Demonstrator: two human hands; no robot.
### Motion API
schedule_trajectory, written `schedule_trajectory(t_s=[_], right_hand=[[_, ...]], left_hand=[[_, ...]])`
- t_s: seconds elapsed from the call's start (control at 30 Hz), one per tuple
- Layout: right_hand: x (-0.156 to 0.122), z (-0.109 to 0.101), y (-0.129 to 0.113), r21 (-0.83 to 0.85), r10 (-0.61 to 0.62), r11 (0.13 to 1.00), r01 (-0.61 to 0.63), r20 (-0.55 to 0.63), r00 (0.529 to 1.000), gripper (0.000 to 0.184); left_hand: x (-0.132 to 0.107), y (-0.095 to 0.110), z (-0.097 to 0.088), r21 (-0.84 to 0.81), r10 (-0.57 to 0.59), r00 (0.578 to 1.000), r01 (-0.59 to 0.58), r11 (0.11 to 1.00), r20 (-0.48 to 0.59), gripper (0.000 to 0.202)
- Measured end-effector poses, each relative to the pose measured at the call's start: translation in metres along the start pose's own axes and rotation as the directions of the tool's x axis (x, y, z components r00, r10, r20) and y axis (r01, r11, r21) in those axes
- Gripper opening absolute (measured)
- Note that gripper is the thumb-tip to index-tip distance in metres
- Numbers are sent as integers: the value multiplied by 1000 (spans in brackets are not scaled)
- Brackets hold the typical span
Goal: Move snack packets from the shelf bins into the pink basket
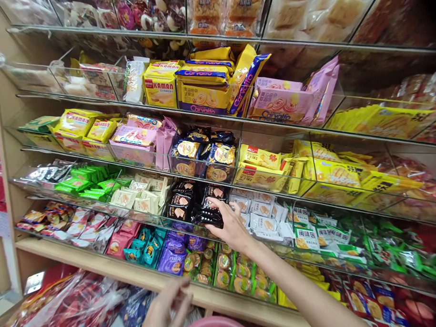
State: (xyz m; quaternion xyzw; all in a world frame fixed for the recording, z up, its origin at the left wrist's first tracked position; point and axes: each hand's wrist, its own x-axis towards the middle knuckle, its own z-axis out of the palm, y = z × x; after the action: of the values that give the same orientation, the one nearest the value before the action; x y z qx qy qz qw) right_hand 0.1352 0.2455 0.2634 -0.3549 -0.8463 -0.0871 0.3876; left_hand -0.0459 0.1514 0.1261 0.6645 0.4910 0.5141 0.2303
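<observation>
On shelf (100, 265), third clear bin: right hand (230, 226) grips black snack packets (205, 214). Left hand (166, 308) low, fingers loosely curled, holding nothing, above pink basin (216, 325).

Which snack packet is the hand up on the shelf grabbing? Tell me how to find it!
Find the yellow Carvatto boxes up high, then drop two shelves to the clear bin straight below. The right hand grips a black packet there. It is black and shiny, while the packets on its left are cream and those on its right are white.
</observation>
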Motion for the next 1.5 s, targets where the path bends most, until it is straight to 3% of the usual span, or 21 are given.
schedule_trajectory(t_s=[0.17,0.23,0.33,0.43,0.5,0.6,0.77,0.93,1.1,1.3,1.4,1.47,1.5], right_hand=[[1,0,1,76,9,997,-9,0,1000,58],[3,0,1,87,-9,996,8,9,1000,59],[5,2,0,113,-36,993,33,24,999,60],[6,2,-1,127,-41,991,35,40,998,61],[6,1,-1,122,-45,992,39,46,998,62],[4,1,0,103,-52,994,48,39,998,64],[-3,3,4,29,-84,996,84,7,996,66],[-12,7,8,-139,-240,961,239,7,971,67],[-23,10,11,-216,-416,885,413,35,909,53],[-49,1,8,-177,-457,877,447,-18,889,57],[-72,-5,0,-43,-341,940,339,-210,916,67],[-88,-7,-9,126,-68,984,124,-376,924,66],[-95,-7,-13,249,124,968,-13,-435,892,63]], left_hand=[[75,44,-27,-170,39,962,-88,982,-271,48],[98,65,-35,-205,78,950,-145,968,-302,48],[129,88,-44,-153,155,970,-185,971,-187,45],[154,99,-48,-256,132,988,-108,960,78,55],[165,101,-46,-278,124,962,-53,959,244,60],[173,103,-44,-235,130,918,-41,971,376,59],[180,102,-42,-240,104,878,13,971,467,60],[186,95,-42,-220,45,881,68,973,471,61],[184,95,-42,-217,35,874,81,973,485,61],[177,103,-41,-142,34,883,37,989,468,62],[175,104,-39,-89,24,895,18,996,446,64],[173,102,-38,-69,18,907,12,998,421,63],[172,101,-37,-63,17,911,9,998,412,63]])
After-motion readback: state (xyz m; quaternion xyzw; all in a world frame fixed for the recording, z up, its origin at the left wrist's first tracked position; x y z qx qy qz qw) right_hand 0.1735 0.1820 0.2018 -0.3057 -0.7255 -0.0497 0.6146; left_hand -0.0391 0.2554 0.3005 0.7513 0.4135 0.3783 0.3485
